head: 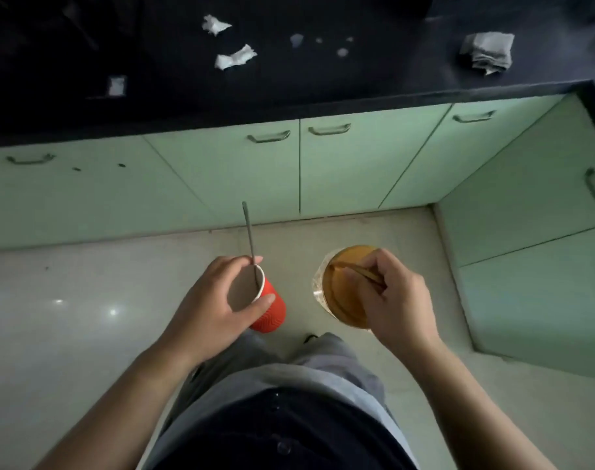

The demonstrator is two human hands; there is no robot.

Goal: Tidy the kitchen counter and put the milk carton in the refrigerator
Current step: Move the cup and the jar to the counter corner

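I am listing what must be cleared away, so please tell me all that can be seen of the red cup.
The red cup looks like paper, with a wavy red outer wall and a pale inside. It is held in the air above the floor, mouth up. The left hand grips it round the rim. A thin metal spoon stands in it, handle out past the rim. Contents cannot be told.

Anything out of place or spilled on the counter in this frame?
Yes. Two crumpled white paper scraps lie loose on the black counter, with small pale spots right of them; whether they are a spill or bits is too blurred to tell. A rumpled grey cloth sits near the corner.
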